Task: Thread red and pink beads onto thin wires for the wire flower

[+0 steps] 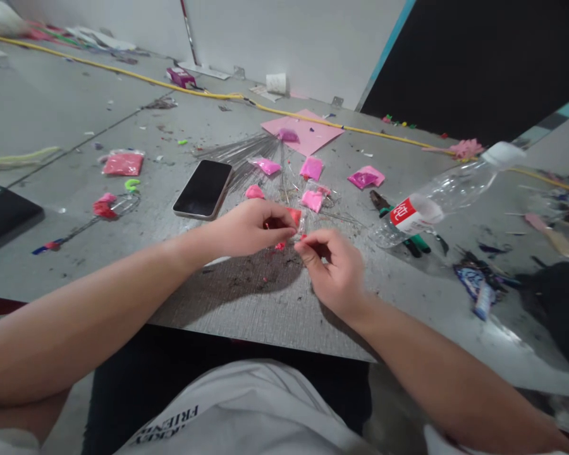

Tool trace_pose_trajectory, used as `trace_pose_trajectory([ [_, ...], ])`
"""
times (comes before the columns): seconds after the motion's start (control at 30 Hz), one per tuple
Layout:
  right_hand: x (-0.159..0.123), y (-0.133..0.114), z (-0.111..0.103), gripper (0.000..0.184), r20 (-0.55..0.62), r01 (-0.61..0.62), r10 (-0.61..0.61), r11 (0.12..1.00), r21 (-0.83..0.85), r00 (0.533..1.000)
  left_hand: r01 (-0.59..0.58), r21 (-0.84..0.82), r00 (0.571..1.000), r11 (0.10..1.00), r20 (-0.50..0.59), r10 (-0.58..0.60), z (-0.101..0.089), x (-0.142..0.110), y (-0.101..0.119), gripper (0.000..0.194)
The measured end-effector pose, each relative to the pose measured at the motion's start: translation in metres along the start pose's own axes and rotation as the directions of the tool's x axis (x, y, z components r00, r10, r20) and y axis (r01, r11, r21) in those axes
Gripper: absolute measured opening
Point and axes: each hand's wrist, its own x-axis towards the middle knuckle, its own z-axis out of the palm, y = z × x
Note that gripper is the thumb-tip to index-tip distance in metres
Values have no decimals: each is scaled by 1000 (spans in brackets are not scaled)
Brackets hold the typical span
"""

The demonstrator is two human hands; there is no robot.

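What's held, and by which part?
The right hand seems to pinch a red bit; its gripped part, and whether the left hand holds anything, cannot be told.

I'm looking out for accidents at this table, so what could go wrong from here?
The right hand might knock over the plastic bottle if it swings outward, since the two share that side of the table.
The thin wires fan out just beyond the bare fingers, so a forward reach could snag or prick.
The small red piece lying below the left hand could easily get brushed away.
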Motion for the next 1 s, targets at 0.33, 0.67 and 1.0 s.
trace_pose_trajectory([
  [0.33, -2, 0, 3, 9, 27, 10, -11, 1000, 11, 1000, 605, 618, 796, 501, -487, -361, -11, -8, -23, 71],
  [0.67, -2, 1, 4, 7, 27, 18, -18, 1000, 17, 999, 403, 528, 900, 748, -375, -220, 3, -4, -15, 49],
  [1.0, 0, 4, 8, 7, 17, 45, -45, 999, -14, 999, 16, 327, 952, 945, -293, 85, 2, -8, -1, 23],
])
